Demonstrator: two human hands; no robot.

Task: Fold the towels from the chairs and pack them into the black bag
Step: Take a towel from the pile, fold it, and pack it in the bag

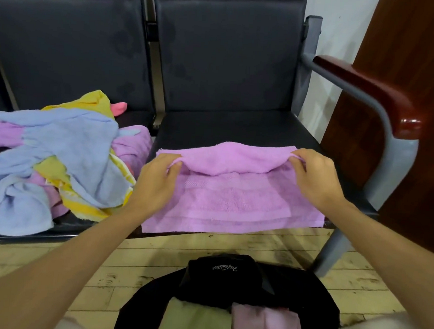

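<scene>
Fingers (pixel 170 171) of L hand (pixel 156 178), R hand (pixel 314 178) in pinch on purple towel (pixel 234 198) edge, tips under cloth; black bag (pixel 219 279) cropped.

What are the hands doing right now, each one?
Left hand: pinching the left corner of the folded-over edge of the purple terry towel.
Right hand: pinching the right corner of that same edge.
</scene>
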